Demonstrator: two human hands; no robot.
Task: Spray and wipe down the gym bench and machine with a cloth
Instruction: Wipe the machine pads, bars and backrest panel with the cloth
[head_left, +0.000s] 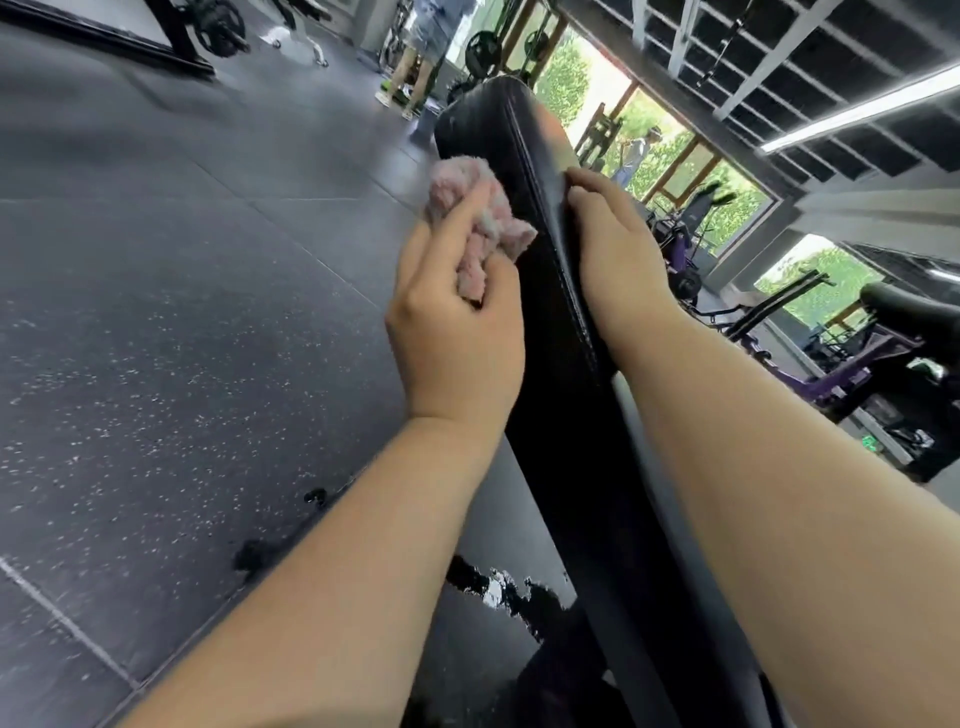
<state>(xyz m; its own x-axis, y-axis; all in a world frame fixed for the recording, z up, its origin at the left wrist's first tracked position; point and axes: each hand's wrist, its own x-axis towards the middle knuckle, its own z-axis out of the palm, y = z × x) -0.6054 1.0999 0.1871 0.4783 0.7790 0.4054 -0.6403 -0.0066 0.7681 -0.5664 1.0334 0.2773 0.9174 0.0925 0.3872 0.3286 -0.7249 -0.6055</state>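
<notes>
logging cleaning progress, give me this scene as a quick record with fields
setting: gym with dark rubber floor
left hand: grips pink cloth, held against the side of the black bench pad
right hand: holds the pad's seam edge, fingers curled
spray bottle: not in view
background: purple machine, person standing far off

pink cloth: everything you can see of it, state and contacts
Fluffy terry-like fabric, pale pink with greyish patches, bunched into a wad. The left hand grips the pink cloth, index finger across it, thumb below; folds stick out above and right. It lies against the side of the black bench pad. The right hand, on the pad's seam edge, does not touch it.
</notes>
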